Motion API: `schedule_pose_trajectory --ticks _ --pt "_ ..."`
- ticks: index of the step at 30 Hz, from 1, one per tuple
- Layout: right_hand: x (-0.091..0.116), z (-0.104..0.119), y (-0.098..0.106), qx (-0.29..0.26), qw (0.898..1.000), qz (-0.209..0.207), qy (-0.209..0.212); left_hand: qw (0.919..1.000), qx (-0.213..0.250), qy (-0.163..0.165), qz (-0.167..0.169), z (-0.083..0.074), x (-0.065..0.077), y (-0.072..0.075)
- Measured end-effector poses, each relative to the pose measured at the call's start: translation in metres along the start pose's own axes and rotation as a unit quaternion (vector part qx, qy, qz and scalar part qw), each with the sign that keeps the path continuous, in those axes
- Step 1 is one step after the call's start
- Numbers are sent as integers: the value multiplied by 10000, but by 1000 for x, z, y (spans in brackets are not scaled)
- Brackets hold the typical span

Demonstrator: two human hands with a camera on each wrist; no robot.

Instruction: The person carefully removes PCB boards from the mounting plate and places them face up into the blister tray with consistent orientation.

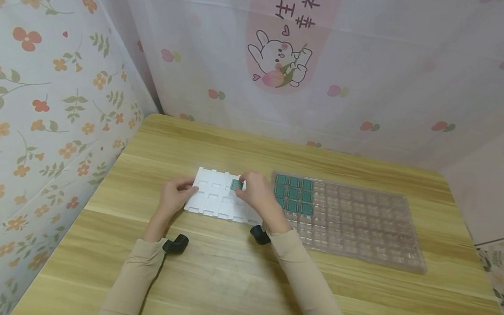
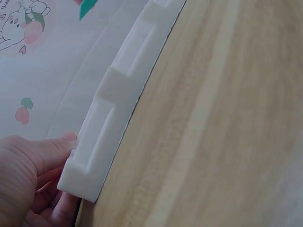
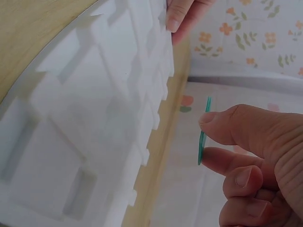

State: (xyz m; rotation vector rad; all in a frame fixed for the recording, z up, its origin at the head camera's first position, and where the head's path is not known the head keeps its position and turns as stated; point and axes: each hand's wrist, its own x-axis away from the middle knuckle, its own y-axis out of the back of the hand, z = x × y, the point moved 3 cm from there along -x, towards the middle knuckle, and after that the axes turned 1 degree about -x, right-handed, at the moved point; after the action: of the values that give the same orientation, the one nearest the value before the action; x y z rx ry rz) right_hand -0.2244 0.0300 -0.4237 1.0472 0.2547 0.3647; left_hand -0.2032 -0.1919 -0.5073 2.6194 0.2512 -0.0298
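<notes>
Between thumb and forefinger my right hand (image 1: 258, 193) pinches a small green circuit board (image 1: 235, 184) by its edge. In the right wrist view the board (image 3: 203, 132) appears edge-on, apart from the white plastic tray (image 3: 109, 118). That tray (image 1: 211, 206) lies on the table and has rows of shallow notched pockets. My left hand (image 1: 176, 193) grips its left end; in the left wrist view the thumb lies on the rim of the tray (image 2: 113, 85) and the other fingers are at its end. My right forearm hides the tray's right end.
Right of the white tray lies a clear plastic blister tray (image 1: 363, 222), with several green boards (image 1: 293, 193) in its left pockets. Black wrist cameras (image 1: 176, 244) jut from both sleeves over the wooden table (image 1: 214, 284). Patterned curtains (image 1: 198, 48) hang behind and at the left.
</notes>
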Motion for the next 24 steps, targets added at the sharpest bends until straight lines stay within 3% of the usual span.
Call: schedule_pose_trajectory --ticks 8,15,24 --pt "9 -8 5 98 9998 -138 53 9994 340 -76 -6 -2 1 1" --pt "18 -19 10 -108 9998 -153 -99 9997 223 98 65 -1 1 0" --pt "28 -38 15 -295 9987 -195 -374 9998 173 65 56 -1 1 1"
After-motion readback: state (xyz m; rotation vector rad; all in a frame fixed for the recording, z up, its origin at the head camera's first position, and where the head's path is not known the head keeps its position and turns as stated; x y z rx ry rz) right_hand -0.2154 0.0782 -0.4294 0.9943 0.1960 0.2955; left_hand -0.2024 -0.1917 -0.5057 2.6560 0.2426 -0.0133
